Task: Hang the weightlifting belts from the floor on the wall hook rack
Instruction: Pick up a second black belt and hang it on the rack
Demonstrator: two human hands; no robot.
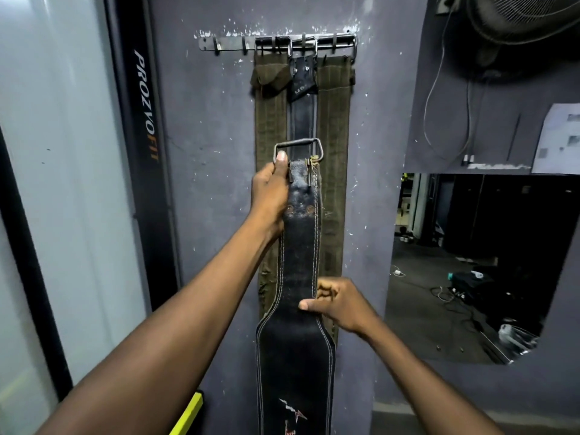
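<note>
Both hands grip a black belt before a scuffed grey wall, below the hook rack.

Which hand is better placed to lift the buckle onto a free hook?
Probably left: the left hand already grips beside the buckle, below the hook rack. The right hand holds lower.

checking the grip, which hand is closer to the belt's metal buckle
Left. The left hand grips right at the buckle; the right hand pinches the black belt edge much lower.
</note>
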